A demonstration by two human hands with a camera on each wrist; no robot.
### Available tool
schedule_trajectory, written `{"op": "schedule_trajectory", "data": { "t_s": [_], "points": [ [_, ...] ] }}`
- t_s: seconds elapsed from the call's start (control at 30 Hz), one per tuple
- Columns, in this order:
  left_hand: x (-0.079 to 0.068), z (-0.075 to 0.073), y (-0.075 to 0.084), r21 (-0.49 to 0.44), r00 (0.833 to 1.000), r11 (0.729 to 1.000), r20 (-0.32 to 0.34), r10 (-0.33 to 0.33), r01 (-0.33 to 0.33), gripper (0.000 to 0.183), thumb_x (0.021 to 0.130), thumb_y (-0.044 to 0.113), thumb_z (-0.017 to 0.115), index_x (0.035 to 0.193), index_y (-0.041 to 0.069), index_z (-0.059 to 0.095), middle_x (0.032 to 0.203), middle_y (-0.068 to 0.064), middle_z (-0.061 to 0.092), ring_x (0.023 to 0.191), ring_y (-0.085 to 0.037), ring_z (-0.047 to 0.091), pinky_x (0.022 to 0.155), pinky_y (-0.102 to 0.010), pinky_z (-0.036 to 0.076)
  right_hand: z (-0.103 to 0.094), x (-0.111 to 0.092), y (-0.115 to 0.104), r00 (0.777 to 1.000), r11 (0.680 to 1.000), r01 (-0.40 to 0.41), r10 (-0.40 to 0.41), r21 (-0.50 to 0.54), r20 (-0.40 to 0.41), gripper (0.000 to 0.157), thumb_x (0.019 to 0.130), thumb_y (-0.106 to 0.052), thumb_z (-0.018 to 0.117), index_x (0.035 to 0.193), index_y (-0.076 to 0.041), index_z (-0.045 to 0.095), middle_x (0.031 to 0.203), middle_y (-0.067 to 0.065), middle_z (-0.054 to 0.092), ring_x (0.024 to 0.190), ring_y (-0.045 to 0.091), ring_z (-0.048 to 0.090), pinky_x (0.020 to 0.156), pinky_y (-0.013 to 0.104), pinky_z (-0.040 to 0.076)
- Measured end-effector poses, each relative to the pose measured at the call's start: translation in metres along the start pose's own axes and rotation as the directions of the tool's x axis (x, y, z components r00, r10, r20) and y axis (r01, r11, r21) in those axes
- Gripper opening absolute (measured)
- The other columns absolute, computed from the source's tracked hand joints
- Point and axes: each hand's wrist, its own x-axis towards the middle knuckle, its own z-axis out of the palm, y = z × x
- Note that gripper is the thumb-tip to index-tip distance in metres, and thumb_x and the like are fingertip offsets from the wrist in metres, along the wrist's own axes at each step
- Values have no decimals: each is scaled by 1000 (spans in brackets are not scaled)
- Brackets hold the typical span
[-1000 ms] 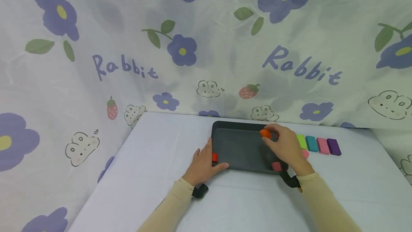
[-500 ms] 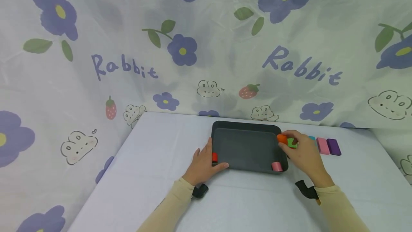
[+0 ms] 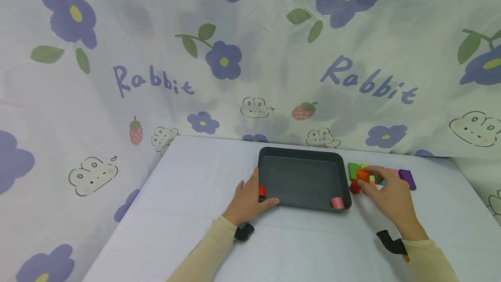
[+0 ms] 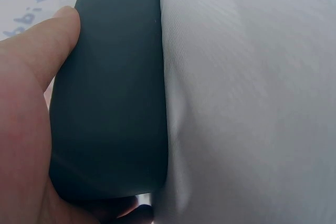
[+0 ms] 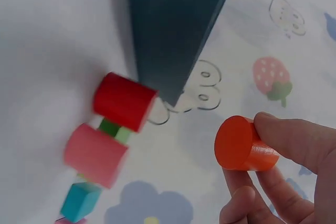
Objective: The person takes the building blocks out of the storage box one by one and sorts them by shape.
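My right hand (image 3: 391,197) pinches an orange cylinder block (image 3: 362,175) between thumb and fingers, held up to the right of the dark grey tray (image 3: 301,182). The right wrist view shows the cylinder's round end (image 5: 233,143) with nothing else touching it. A red cylinder (image 5: 125,102) and a pink cylinder (image 5: 96,155) lie on the table below. My left hand (image 3: 247,201) rests against the tray's front left corner, fingers straight along its side and thumb on the front edge. Inside the tray, a red block (image 3: 262,192) sits in the left corner and a pink cylinder (image 3: 338,203) in the right.
Right of the tray runs a row of coloured blocks: a green block (image 3: 353,171), a purple block (image 3: 407,179) and others partly hidden behind my right hand. A patterned cloth (image 3: 250,55) hangs behind the white table (image 3: 297,247).
My right hand has carried the orange cylinder from above the tray rightward, past its rim, to over the blocks outside. The left hand has stayed at the tray corner.
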Motion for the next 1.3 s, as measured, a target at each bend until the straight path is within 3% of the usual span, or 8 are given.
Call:
{"op": "schedule_trajectory", "data": {
  "t_s": [0.27,0.53,0.83,1.3],
  "points": [
    [0,0,1,-2,1000,1000,2,-4,4,114,89,68,61,160,-3,6,163,-18,24,148,-32,32,118,-61,15,-4,-9,16,998,999,-47,46,-25,-37,38,86,-20,81,118,-2,70,94,20,67,83,30,54,47,26,38],
    [0,0,1,-1,1000,1000,8,-15,15,114,89,69,61,160,-2,6,164,-17,24,148,-31,31,119,-61,15,-8,-15,33,994,993,-103,101,-52,-27,39,86,-22,82,115,1,69,89,19,64,73,25,51,43,27,36],
    [1,0,0,-8,1000,1000,6,-5,5,115,89,69,61,160,-2,4,164,-17,23,148,-31,30,119,-61,15,-10,-16,48,992,990,-125,123,-68,-39,41,85,-16,82,117,5,67,92,24,66,80,33,56,44,26,38],
    [1,0,0,-2,1000,1000,3,-1,1,115,89,69,60,160,-2,5,164,-16,24,148,-31,31,118,-61,16,-9,-11,56,975,972,-210,216,-104,53,43,87,-14,78,121,7,62,101,29,63,84,35,55,47,27,44]
  ]
}}
